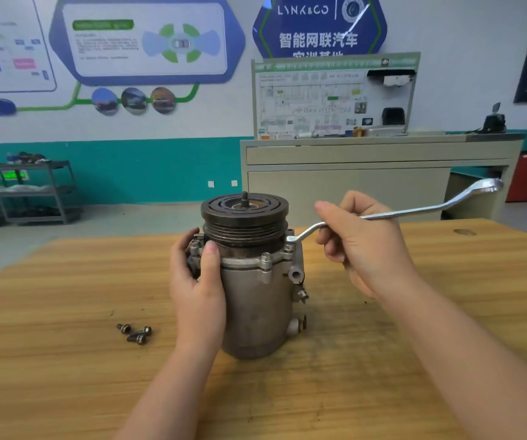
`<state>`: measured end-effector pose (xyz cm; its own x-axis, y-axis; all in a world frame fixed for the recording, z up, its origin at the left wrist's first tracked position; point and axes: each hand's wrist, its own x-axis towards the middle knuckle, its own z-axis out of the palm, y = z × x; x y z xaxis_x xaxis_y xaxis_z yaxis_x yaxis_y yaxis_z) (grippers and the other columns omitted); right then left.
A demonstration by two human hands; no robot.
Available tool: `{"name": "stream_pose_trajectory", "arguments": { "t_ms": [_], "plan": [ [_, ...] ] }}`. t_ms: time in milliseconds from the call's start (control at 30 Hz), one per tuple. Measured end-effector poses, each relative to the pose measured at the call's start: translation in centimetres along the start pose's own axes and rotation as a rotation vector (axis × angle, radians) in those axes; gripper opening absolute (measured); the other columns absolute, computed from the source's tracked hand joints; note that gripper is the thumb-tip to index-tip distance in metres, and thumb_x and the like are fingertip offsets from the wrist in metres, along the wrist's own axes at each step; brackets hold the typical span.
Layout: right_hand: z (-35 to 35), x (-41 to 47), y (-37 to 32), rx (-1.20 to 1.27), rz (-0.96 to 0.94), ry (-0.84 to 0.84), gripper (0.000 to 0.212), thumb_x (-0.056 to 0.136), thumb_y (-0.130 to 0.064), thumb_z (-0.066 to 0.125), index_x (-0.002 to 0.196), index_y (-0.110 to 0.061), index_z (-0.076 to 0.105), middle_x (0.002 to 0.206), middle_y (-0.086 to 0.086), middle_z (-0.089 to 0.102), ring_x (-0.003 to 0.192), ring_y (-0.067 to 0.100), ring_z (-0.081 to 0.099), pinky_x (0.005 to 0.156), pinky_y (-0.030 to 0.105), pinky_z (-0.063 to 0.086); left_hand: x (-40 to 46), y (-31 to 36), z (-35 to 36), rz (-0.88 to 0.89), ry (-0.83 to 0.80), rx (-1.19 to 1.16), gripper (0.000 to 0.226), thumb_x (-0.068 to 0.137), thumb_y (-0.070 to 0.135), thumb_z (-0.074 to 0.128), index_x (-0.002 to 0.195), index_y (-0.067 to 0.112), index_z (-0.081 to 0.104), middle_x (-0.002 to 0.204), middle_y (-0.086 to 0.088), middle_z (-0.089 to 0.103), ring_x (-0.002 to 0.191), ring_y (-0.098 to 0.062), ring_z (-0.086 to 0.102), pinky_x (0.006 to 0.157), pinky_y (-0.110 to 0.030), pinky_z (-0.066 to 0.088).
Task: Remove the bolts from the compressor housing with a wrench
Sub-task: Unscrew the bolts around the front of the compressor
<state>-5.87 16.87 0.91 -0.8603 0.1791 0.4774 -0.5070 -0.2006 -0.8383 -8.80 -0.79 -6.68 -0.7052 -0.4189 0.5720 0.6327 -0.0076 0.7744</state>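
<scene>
Head view.

Compressor (256, 296): stands upright on the table (65, 360), pulley (244, 214) on top, near the middle. Metal body, likely heavy and stiff; the smooth barrel may turn under torque, so take hold high, at the flange.

Left hand (197, 281): your fingers curl round the flange on the left side, thumb pressed across the front just under the pulley. It clamps the housing.

Right hand (360, 242): your fingers are closed round the wrench (398, 213) at mid-shank. A hold nearer the far end would give more leverage.

Wrench: long, offset, bright steel. Its near ring end sits at the flange bolt (289, 247) on the right; whether it is fully seated, you cannot tell. Its far end points up and right, clear of the table.

Front bolt (266, 258): still in the flange.

Loose bolts (135, 333): three lie together on the table, left of the compressor, well apart from it. Small, liable to roll.
</scene>
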Motion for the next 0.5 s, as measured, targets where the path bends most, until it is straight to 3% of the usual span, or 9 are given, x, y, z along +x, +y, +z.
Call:
{"name": "stream_pose_trajectory", "arguments": {
  "t_ms": [133,200,267,333,400,500],
  "plan": [
    [1.3,-1.5,-0.1,-0.235,-0.172,0.085,0.044,0.088,-0.009,0.061,0.053,-0.015,0.036,0.045,0.007,0.055,0.037,0.01,0.045,0.038,0.018,0.034,0.0,0.1,-0.1,-0.013,-0.004,0.02,0.037,0.085,0.042,0.049,0.118,0.027,0.054,0.115,0.003,0.063,0.106,-0.004,0.058,0.091,-0.016,0.044],
    [2.3,-2.8,0.2,-0.508,-0.431,0.115,0.044,0.088,-0.012,0.061,0.054,-0.015,0.032,0.047,0.009,0.044,0.042,0.004,0.037,0.044,0.017,0.033,0.1,0.3,-0.1,-0.014,0.005,0.029,0.036,0.085,0.042,0.049,0.117,0.028,0.054,0.117,0.0,0.063,0.108,-0.009,0.058,0.095,-0.024,0.045],
    [3.1,-4.0,0.4,-0.814,-0.732,0.078,0.045,0.084,-0.008,0.059,0.06,-0.025,0.025,0.046,-0.004,0.025,0.048,0.007,0.032,0.046,0.01,0.025,0.0,0.4,0.0,-0.014,0.011,0.034,0.035,0.085,0.042,0.048,0.116,0.028,0.053,0.116,-0.002,0.063,0.108,-0.013,0.058,0.098,-0.032,0.046],
    [3.3,-5.0,1.0,-0.934,-0.833,0.003,0.044,0.083,-0.007,0.058,0.066,-0.03,0.024,0.052,-0.014,0.022,0.05,0.006,0.031,0.047,0.011,0.025,-0.1,0.6,0.0,-0.011,0.011,0.042,0.032,0.085,0.041,0.048,0.115,0.029,0.053,0.116,-0.002,0.063,0.109,-0.014,0.058,0.1,-0.037,0.045],
    [2.4,-5.0,1.3,-0.798,-0.741,0.026,0.039,0.086,-0.012,0.059,0.063,-0.024,0.029,0.05,-0.008,0.029,0.05,0.005,0.033,0.047,0.012,0.026,-0.1,0.7,0.0,-0.005,0.014,0.038,0.03,0.085,0.04,0.048,0.113,0.03,0.054,0.115,0.0,0.063,0.108,-0.012,0.058,0.101,-0.037,0.045],
    [0.6,-3.4,0.9,-0.261,-0.289,-0.022,0.037,0.084,-0.016,0.068,0.056,-0.017,0.044,0.05,0.002,0.054,0.043,0.003,0.045,0.043,0.015,0.036,0.0,0.6,0.0,-0.005,0.016,0.039,0.034,0.085,0.04,0.049,0.116,0.027,0.056,0.116,0.003,0.064,0.109,-0.009,0.059,0.101,-0.034,0.045]
  ]
}}
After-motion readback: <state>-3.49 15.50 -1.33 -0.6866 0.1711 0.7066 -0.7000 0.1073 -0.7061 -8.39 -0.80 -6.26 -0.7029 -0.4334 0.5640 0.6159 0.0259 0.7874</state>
